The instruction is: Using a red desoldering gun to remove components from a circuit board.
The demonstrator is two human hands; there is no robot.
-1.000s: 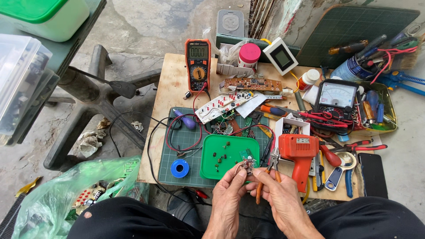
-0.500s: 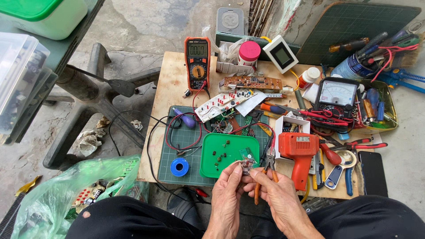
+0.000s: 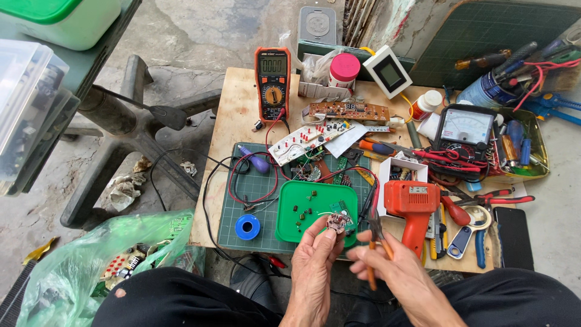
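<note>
My left hand pinches a small round circuit board between thumb and fingers, just over the near edge of a green plastic tray. My right hand grips orange-handled pliers, jaws pointing up beside the board and slightly apart from it. Several tiny components lie in the tray. The tray rests on a green cutting mat on a small wooden table.
An orange soldering gun lies right of the tray, a blue solder spool left of it. Two multimeters, circuit boards, screwdrivers and pliers crowd the table. A green bag sits by my left knee.
My right hand with the pliers has drawn back to the right, away from the small board. My left hand still holds the board over the tray's near edge.
</note>
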